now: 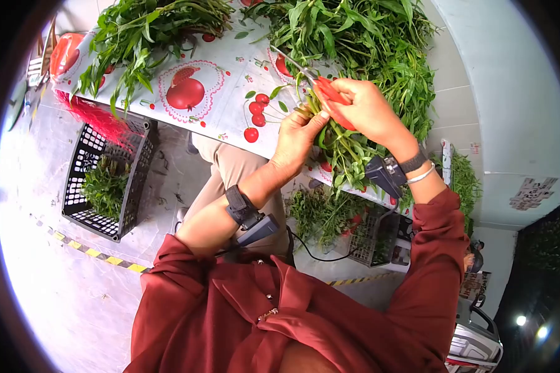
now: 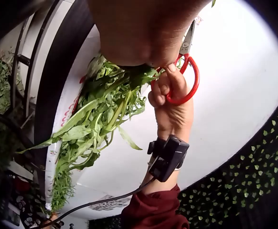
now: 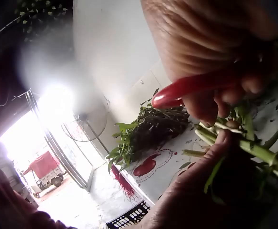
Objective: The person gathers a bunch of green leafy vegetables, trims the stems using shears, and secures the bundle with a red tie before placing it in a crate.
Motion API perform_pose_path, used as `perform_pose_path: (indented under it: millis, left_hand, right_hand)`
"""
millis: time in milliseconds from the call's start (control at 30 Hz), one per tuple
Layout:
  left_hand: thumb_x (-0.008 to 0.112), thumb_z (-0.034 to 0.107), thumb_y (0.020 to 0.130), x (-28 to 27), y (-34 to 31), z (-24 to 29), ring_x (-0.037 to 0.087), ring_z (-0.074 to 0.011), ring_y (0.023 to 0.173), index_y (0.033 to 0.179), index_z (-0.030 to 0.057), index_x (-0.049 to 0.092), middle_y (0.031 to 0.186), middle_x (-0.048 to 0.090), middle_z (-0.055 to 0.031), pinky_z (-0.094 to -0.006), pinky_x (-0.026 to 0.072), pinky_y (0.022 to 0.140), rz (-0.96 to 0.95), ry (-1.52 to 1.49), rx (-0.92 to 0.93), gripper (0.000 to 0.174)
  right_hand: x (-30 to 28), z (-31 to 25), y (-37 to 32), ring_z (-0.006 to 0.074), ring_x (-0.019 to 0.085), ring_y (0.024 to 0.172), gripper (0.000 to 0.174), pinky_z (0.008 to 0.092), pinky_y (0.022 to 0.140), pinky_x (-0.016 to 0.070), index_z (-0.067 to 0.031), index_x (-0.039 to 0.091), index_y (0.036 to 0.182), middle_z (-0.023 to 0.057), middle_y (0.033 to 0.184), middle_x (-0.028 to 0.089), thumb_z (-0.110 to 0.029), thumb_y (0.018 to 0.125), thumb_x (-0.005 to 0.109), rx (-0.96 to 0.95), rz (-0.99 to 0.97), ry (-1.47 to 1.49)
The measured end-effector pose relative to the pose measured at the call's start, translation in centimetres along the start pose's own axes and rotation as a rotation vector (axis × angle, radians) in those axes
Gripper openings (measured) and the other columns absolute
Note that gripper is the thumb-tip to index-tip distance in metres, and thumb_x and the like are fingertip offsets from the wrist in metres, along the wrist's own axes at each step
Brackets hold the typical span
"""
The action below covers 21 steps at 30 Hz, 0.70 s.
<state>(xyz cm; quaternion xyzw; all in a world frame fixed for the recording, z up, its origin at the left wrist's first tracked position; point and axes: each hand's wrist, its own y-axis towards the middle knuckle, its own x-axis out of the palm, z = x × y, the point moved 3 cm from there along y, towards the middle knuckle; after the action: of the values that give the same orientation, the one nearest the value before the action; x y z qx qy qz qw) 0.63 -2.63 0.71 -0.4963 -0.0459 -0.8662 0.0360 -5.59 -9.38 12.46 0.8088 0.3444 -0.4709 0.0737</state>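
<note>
Left hand (image 1: pixel 297 138): 1 stem bunch (image 1: pixel 343 144); right hand (image 1: pixel 372 113): 1 scissors pair (image 1: pixel 333 104).

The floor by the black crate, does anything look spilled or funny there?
Yes, small dark scraps, perhaps bits of leaf, lie scattered on the floor beside the black crate. They look odd because the greens inside it sit together. The red-handled scissors in the right hand look fine.
</note>
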Motion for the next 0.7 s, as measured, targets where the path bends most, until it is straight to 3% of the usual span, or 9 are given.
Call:
perform_pose_path:
  millis: [33, 100, 200, 267, 367, 533, 667, 700]
  left_hand:
    - [0.057, 0.015, 0.089, -0.1, 0.0, 0.0, 0.055, -0.0056, 0.083, 0.107, 0.0025, 0.059, 0.095, 0.062, -0.0003, -0.0231, 0.0457, 0.075, -0.001, 0.003, 0.0, 0.022]
    - [0.057, 0.016, 0.089, -0.1, 0.0, -0.1, 0.054, -0.0056, 0.082, 0.106, 0.0025, 0.059, 0.093, 0.062, 0.0004, -0.0229, 0.0453, 0.075, -0.021, 0.0, 0.01, 0.021]
    - [0.058, 0.015, 0.088, -0.3, 0.1, -0.2, 0.054, -0.0054, 0.081, 0.104, 0.0028, 0.06, 0.092, 0.062, 0.0007, -0.0223, 0.0449, 0.073, 0.013, 0.027, -0.019, 0.02]
    - [0.059, 0.015, 0.088, -0.3, 0.3, -0.2, 0.054, -0.0052, 0.08, 0.104, 0.003, 0.06, 0.092, 0.062, 0.0007, -0.0221, 0.0447, 0.072, -0.001, -0.002, -0.018, 0.02]
    - [0.06, 0.015, 0.087, -0.1, 0.3, -0.3, 0.054, -0.0054, 0.078, 0.103, 0.0039, 0.061, 0.09, 0.062, 0.0008, -0.0222, 0.0446, 0.07, -0.034, -0.046, -0.032, 0.019]
    - [0.06, 0.015, 0.087, 0.1, 0.2, 0.0, 0.056, -0.0074, 0.077, 0.097, 0.0038, 0.062, 0.086, 0.062, 0.0004, -0.0229, 0.0463, 0.07, -0.009, -0.064, -0.064, 0.015]
    - [0.058, 0.014, 0.088, -0.2, 0.2, -0.2, 0.054, -0.0076, 0.082, 0.099, 0.0041, 0.06, 0.09, 0.06, 0.0005, -0.0228, 0.043, 0.074, 0.043, -0.036, -0.032, 0.015]
    - [0.058, 0.014, 0.088, -0.3, 0.2, -0.2, 0.052, -0.0075, 0.084, 0.1, 0.0044, 0.059, 0.093, 0.059, 0.0006, -0.0229, 0.0414, 0.076, 0.074, -0.027, -0.01, 0.016]
  right_hand:
    - [0.3, 0.3, 0.4, 0.0079, 0.05, 0.059, 0.02, 0.0261, 0.054, 0.042, -0.0009, 0.062, 0.092, 0.0065, 0.063, 0.056, -0.015, 0.078, 0.064, -0.029, 0.001, 0.012]
    - [0.4, 0.5, 0.7, 0.0087, 0.048, 0.056, 0.018, 0.0266, 0.053, 0.0414, -0.0012, 0.061, 0.089, 0.0085, 0.06, 0.054, -0.015, 0.077, 0.063, -0.073, 0.029, -0.045]
    - [0.6, 0.9, 0.7, 0.0069, 0.045, 0.057, 0.014, 0.0262, 0.053, 0.0402, 0.0004, 0.059, 0.085, 0.0053, 0.06, 0.053, -0.011, 0.078, 0.061, -0.036, 0.012, -0.033]
    - [0.9, 1.6, 0.7, 0.0051, 0.043, 0.059, 0.01, 0.0257, 0.052, 0.0391, 0.0019, 0.057, 0.082, 0.0014, 0.062, 0.053, -0.008, 0.078, 0.059, -0.052, 0.026, 0.202]
    - [0.8, 1.5, 0.7, 0.0033, 0.043, 0.062, 0.007, 0.0238, 0.053, 0.0385, 0.0023, 0.058, 0.082, -0.0015, 0.066, 0.053, -0.005, 0.079, 0.058, -0.079, 0.032, 0.145]
    - [0.3, -1.0, -0.8, 0.0029, 0.048, 0.061, 0.008, 0.021, 0.054, 0.0411, 0.0002, 0.059, 0.086, -0.001, 0.071, 0.057, -0.006, 0.083, 0.057, 0.016, -0.039, 0.259]
    - [-1.9, 0.0, -4.0, 0.0063, 0.051, 0.052, 0.018, 0.0183, 0.046, 0.0416, -0.002, 0.055, 0.095, 0.003, 0.072, 0.057, -0.013, 0.082, 0.062, -0.021, 0.18, 0.557]
    - [-2.2, 0.0, -5.4, 0.0052, 0.045, 0.049, 0.014, 0.0182, 0.044, 0.0369, -0.0022, 0.053, 0.093, 0.0005, 0.068, 0.051, -0.014, 0.086, 0.057, 0.012, 0.284, 0.569]
